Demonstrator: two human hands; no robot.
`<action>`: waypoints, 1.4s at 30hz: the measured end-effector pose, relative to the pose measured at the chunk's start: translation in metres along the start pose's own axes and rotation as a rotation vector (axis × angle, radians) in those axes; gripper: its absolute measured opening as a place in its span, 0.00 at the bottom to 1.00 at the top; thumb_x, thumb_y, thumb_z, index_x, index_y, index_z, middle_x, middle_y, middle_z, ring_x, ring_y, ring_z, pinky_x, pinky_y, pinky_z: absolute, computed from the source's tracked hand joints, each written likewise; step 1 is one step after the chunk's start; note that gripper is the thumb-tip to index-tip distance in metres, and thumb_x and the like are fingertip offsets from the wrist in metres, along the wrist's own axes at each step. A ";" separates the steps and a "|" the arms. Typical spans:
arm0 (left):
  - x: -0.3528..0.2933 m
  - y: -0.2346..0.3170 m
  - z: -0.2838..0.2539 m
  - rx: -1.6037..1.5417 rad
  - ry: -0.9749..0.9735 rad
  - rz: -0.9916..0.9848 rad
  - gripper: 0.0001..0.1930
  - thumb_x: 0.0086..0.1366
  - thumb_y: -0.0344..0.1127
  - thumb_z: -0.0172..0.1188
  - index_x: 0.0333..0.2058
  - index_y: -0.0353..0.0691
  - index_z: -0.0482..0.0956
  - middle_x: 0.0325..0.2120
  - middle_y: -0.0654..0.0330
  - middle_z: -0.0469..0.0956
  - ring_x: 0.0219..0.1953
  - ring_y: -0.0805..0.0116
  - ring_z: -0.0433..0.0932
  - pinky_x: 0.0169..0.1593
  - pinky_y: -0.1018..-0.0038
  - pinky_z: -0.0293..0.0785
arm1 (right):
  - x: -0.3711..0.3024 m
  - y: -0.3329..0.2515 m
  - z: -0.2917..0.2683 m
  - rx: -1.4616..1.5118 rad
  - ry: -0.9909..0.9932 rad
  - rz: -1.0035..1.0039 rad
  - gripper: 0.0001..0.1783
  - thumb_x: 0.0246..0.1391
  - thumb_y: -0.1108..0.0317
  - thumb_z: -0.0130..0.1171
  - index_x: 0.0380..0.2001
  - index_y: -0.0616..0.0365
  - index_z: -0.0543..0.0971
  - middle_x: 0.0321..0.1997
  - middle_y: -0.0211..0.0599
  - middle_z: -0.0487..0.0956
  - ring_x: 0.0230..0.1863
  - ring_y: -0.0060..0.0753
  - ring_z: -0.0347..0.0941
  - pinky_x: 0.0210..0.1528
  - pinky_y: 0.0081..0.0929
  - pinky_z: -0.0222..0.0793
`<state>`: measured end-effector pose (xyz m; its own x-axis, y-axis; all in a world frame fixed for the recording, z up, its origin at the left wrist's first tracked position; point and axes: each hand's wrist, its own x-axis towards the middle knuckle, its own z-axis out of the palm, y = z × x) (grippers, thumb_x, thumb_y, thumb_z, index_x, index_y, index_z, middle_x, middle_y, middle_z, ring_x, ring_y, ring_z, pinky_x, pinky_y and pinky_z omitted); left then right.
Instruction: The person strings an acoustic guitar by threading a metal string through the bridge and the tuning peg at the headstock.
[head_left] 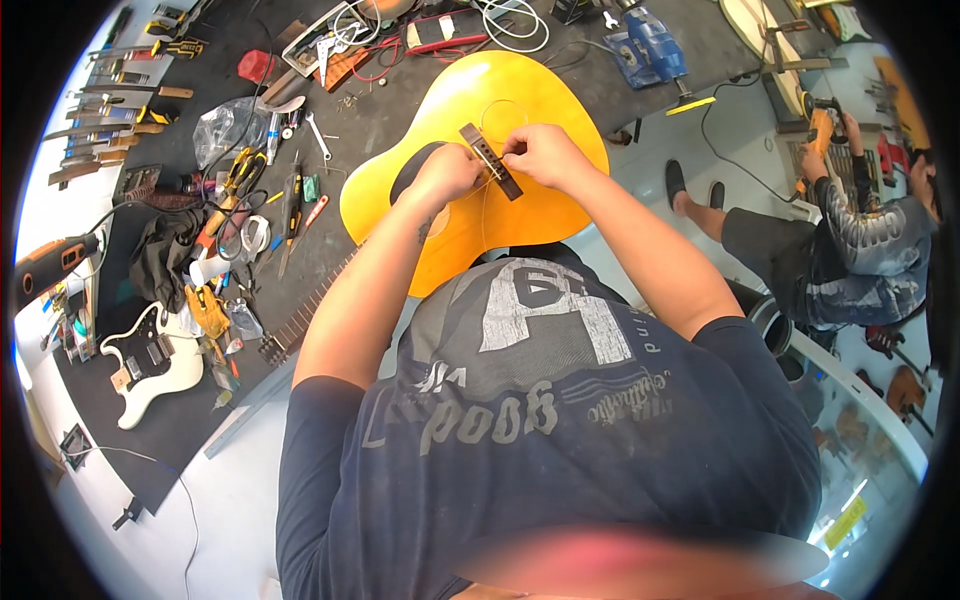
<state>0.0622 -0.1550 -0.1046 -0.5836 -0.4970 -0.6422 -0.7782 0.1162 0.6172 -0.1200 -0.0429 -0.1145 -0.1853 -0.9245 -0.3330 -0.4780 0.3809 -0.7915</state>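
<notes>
A yellow acoustic guitar (465, 95) lies in front of me, its neck (305, 318) running toward the lower left. Across its top sits a dark bridge (510, 187) with small light pins along it. My left hand (450, 175) is closed by the bridge's left side, over the edge of the dark sound hole (408, 168). On the bridge's other side, the fingers of my right hand (545, 157) are pinched together. What either hand holds is too small to make out. Thin string loops curl on the guitar top near the bridge.
A dark workbench carries a wrench (318, 136), pliers (243, 172), a clear plastic bag (228, 130) and a blue power tool (645, 50). A white electric guitar body (155, 362) lies at the left. Another person (860, 245) works at the right with an orange tool (822, 130).
</notes>
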 end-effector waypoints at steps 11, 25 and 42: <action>0.000 -0.007 0.004 0.091 0.025 0.058 0.16 0.67 0.42 0.57 0.42 0.37 0.86 0.37 0.40 0.84 0.43 0.43 0.83 0.49 0.53 0.77 | 0.010 -0.031 0.006 -0.372 -0.079 -0.012 0.09 0.49 0.68 0.65 0.33 0.59 0.87 0.32 0.52 0.85 0.38 0.52 0.83 0.45 0.44 0.78; 0.009 -0.017 0.018 0.056 0.060 0.137 0.17 0.69 0.41 0.56 0.46 0.35 0.84 0.33 0.44 0.83 0.37 0.50 0.83 0.44 0.58 0.76 | 0.023 -0.030 0.017 -0.502 -0.124 0.014 0.07 0.50 0.68 0.70 0.32 0.57 0.87 0.34 0.50 0.85 0.39 0.51 0.83 0.44 0.43 0.78; 0.010 -0.013 0.021 -0.093 0.108 0.028 0.15 0.62 0.36 0.57 0.40 0.32 0.85 0.36 0.39 0.84 0.42 0.45 0.85 0.47 0.56 0.79 | 0.035 -0.007 0.019 -0.322 -0.083 0.105 0.09 0.48 0.68 0.73 0.34 0.56 0.87 0.34 0.47 0.86 0.39 0.45 0.84 0.45 0.40 0.78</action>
<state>0.0613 -0.1435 -0.1285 -0.5721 -0.5851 -0.5748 -0.7344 0.0536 0.6766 -0.1069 -0.0775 -0.1305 -0.1835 -0.8712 -0.4554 -0.7087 0.4383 -0.5529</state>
